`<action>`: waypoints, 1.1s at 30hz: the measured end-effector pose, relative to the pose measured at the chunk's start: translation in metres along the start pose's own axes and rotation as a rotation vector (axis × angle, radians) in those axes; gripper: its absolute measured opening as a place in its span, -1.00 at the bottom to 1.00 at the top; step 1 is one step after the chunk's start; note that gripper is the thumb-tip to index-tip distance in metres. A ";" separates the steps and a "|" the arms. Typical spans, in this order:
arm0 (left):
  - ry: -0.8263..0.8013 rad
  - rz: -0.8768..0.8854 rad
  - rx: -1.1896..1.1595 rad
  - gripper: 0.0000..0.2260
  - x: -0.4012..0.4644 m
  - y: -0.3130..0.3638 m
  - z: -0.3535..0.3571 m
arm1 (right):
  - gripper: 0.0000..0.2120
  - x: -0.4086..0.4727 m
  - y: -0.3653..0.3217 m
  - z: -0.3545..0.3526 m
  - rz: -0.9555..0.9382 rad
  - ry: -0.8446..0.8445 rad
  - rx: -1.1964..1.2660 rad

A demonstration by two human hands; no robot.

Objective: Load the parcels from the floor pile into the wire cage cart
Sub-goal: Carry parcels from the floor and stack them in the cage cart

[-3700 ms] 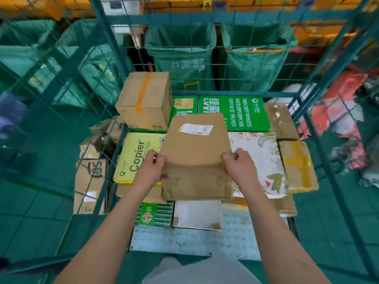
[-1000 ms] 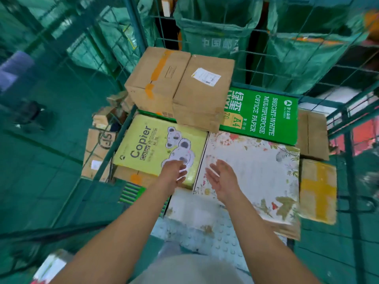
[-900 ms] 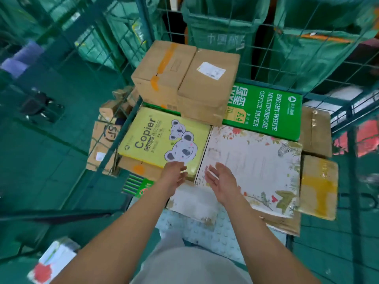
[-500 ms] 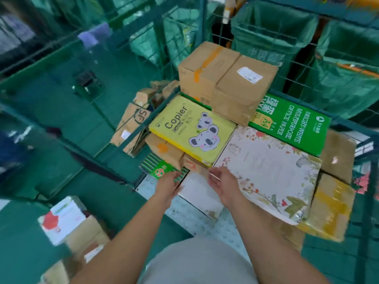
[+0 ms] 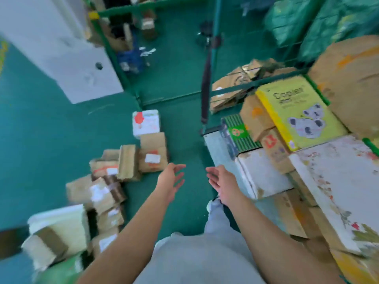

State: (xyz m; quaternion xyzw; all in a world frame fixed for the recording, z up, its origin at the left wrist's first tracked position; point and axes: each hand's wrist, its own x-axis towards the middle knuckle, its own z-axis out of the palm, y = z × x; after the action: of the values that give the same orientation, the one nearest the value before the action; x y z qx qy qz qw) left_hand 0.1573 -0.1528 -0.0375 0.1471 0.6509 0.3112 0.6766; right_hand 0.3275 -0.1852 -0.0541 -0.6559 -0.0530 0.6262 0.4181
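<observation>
Both hands have been pulled back from the boxes in the wire cage cart (image 5: pixel 213 58), and the view has been swung to the left, so the floor pile (image 5: pixel 106 181) is now seen. Nothing is held.

Nearest, grey trousers (image 5: pixel 205 259) are seen at the bottom of the view. Just past them, the left hand (image 5: pixel 171 179) is held out over the green floor (image 5: pixel 184 128), right beside the pile, with its fingers straight and a little spread. The right hand (image 5: pixel 222 181) is held out on the far side of the left hand from the pile, next to the cart, with its fingers loose and a little apart. The hands are not touching each other or any box.

The pile is made of brown and white parcels, some with white labels. At its far end a white box with a red mark (image 5: pixel 146 123) is seen.

Well away from the pile, on the other side of the hands, the cart is filled with boxes. A white box (image 5: pixel 264 173) lies nearest, a flowery box (image 5: pixel 344 185) beside it, and a yellow Copier box (image 5: pixel 297 111) farther back. Much of the view is blurred.
</observation>
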 end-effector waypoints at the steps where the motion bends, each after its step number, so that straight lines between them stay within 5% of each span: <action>1: 0.023 0.000 -0.031 -0.76 -0.008 -0.002 -0.019 | -0.66 -0.004 0.007 0.011 0.005 -0.016 -0.026; 14: 0.263 0.064 -0.336 -0.78 -0.044 -0.011 -0.164 | -0.70 -0.034 0.053 0.137 -0.032 -0.253 -0.311; 33: 0.426 -0.141 -0.248 -0.74 0.135 0.138 -0.131 | -0.73 0.158 -0.049 0.265 0.236 -0.217 -0.291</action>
State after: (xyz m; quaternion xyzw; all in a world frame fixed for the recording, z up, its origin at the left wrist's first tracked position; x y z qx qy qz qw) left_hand -0.0070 0.0088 -0.0751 -0.0515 0.7442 0.3646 0.5572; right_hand 0.1537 0.0674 -0.1113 -0.6399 -0.1105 0.7233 0.2347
